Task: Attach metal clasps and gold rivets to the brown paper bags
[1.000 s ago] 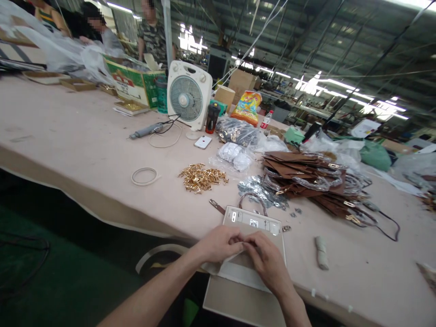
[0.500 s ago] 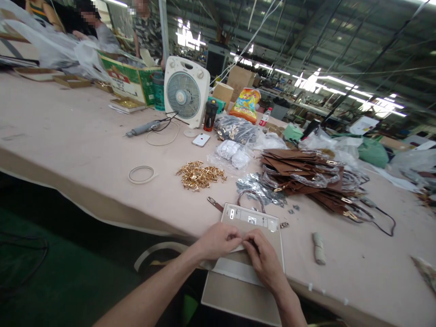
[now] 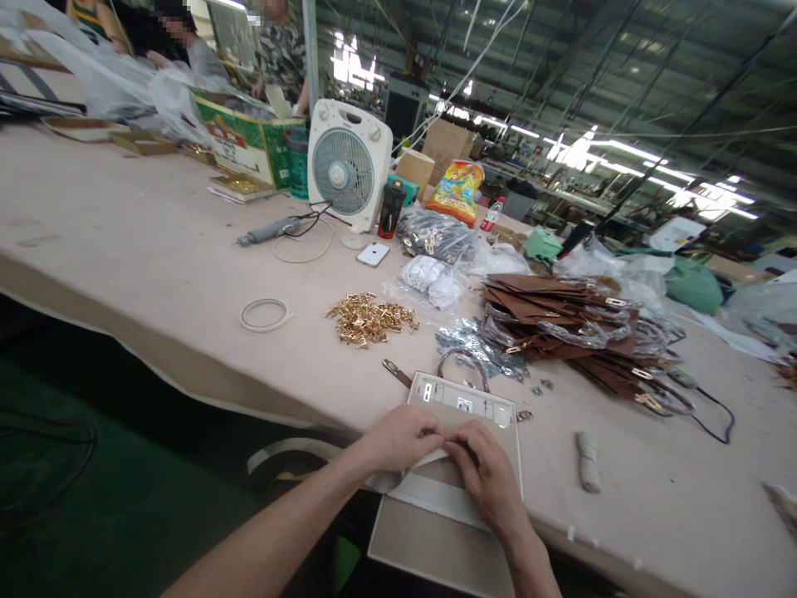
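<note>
A flat handbag piece (image 3: 454,475) lies at the table's front edge, its beige inner side up, a lower flap hanging over the edge. A brown handle (image 3: 464,352) arches from its far end, and a brown strap with a metal plate (image 3: 396,371) sticks out at the left. Over the middle of the piece, my left hand (image 3: 404,436) and my right hand (image 3: 486,465) meet with fingertips pinched together. Both are closed on the end of a thin pale strip (image 3: 429,459), which runs down to the left below them. The fingertips partly hide the strip's end.
Beyond the piece lie gold metal fittings (image 3: 370,320), small silver plates (image 3: 473,345) and stacked brown bag parts (image 3: 560,320). A tape roll (image 3: 264,315), grey electric screwdriver (image 3: 271,231), phone (image 3: 373,254) and fan (image 3: 349,166) are farther left. A rolled cloth-like bundle (image 3: 587,461) sits right.
The view has shifted slightly, so the table items appear a little farther right. Both hands stay pinched over the bag piece; the pale strip below them looks slightly more lifted.
</note>
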`<state>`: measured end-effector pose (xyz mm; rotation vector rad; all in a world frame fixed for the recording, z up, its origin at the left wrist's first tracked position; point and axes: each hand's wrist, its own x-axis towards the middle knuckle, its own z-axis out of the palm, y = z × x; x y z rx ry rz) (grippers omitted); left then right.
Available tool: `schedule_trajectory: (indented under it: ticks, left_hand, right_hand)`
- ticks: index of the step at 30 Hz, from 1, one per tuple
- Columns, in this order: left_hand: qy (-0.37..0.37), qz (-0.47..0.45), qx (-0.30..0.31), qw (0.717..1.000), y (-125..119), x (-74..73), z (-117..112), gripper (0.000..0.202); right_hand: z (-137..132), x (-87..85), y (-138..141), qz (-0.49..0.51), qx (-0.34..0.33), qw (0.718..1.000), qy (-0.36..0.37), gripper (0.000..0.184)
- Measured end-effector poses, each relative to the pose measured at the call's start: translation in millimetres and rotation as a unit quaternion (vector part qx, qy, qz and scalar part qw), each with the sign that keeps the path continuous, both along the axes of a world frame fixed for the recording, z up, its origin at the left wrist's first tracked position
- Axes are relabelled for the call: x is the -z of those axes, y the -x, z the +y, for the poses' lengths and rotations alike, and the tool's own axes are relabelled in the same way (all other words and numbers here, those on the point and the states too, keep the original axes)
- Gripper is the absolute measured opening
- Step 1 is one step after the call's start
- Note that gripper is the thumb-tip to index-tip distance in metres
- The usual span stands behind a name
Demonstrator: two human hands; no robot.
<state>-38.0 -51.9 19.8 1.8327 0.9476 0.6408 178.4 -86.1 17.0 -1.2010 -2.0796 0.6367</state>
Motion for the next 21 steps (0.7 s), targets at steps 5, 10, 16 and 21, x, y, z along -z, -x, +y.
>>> schedule_trajectory:
  ticks: [5, 10, 16, 21]
  left_hand:
    - [0.058, -0.032, -0.041, 0.997, -3, 3.9, 5, 0.026]
    - [0.075, -0.047, -0.049, 0.995, 0, 8.2, 8, 0.024]
    - [0.048, -0.03, 0.011, 0.998, 3, 2.2, 6, 0.027]
    - [0.047, -0.025, 0.025, 0.998, 3, 1.2, 7, 0.027]
  right_hand:
    - [-9, 6.2, 8, 0.025, 0.004, 0.999, -0.034, 0.016]
    - [-12, 0.3, -7, 0.115, 0.08, 0.989, -0.052, 0.011]
    - [31, -24.6, -37, 0.093, 0.159, 0.983, -0.001, 0.026]
    - [56, -17.3, -28, 0.065, 0.135, 0.986, 0.075, 0.032]
